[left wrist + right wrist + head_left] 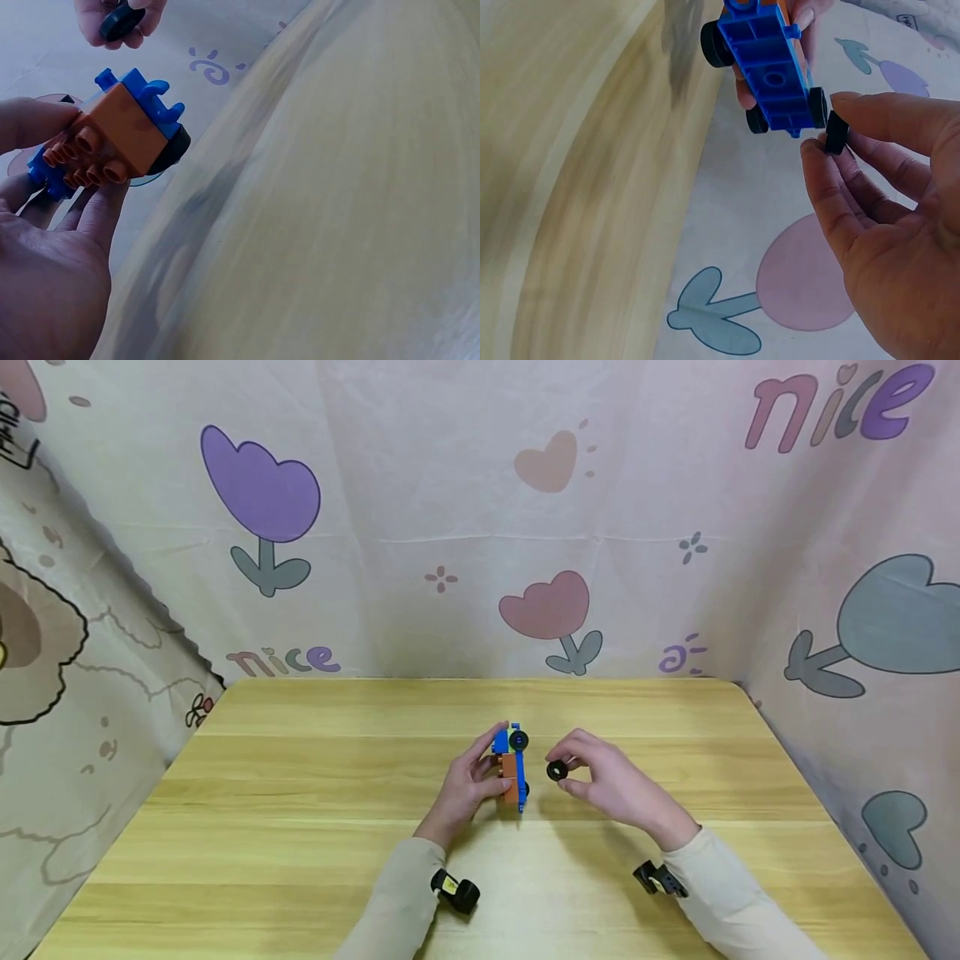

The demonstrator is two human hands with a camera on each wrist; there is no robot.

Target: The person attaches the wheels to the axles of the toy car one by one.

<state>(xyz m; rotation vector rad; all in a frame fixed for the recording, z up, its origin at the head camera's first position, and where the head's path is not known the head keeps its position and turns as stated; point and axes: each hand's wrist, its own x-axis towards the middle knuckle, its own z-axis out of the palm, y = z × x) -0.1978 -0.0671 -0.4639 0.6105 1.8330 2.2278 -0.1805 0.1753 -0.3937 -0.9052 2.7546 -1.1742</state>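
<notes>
A toy car of building blocks, blue and orange with a flat blue base, stands on end in my left hand. Thumb and fingers grip it by its orange studded bricks. The blue underside shows in the right wrist view, with black wheels on three corners and a bare blue peg at the fourth. Just right of the car, my right hand pinches a loose black wheel between thumb and fingertips. A gap separates this wheel from the car in the head view.
Both hands are above a light wooden table. A patterned cloth with printed flowers and hearts hangs behind it and along the sides. Each sleeve carries a black wrist camera.
</notes>
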